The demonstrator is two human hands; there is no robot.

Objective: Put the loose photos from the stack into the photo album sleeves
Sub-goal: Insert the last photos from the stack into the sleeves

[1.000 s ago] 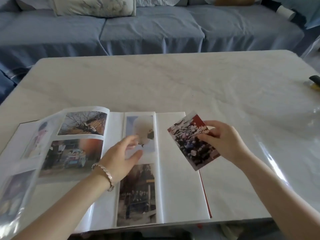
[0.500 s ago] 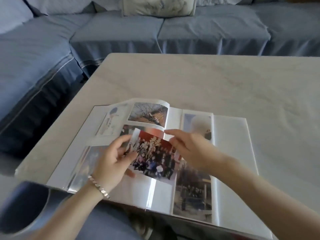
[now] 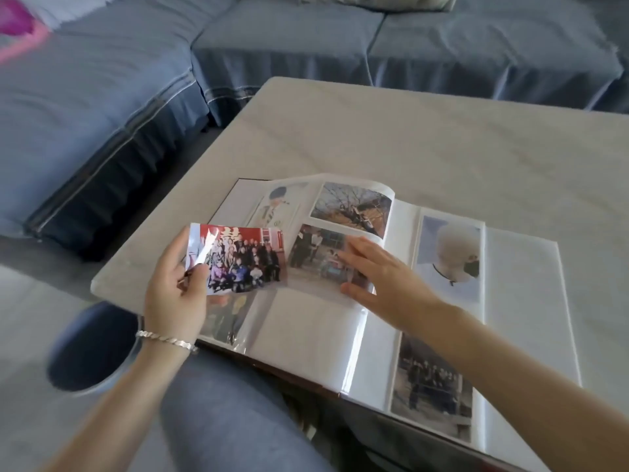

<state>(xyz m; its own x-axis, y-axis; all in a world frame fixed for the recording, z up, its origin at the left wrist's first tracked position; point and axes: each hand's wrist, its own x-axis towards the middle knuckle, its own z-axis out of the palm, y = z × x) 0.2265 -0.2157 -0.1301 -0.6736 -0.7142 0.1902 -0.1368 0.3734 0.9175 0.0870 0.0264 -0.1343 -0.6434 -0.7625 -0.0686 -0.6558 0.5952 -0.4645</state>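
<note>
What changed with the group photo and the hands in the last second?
The group photo went from the right hand to the left hand, which now grips its left edge. The right hand let go and lies flat on the album. The album stays open on the table.

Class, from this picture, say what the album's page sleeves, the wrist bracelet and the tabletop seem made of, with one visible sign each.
Page sleeves: probably clear glossy plastic film; glare streaks, photos show through. Bracelet: silvery metal by its look, twisted, with bright glints. Tabletop: pale, faintly veined, fairly matt; marble or a marble-look surface, cannot tell which.
</note>
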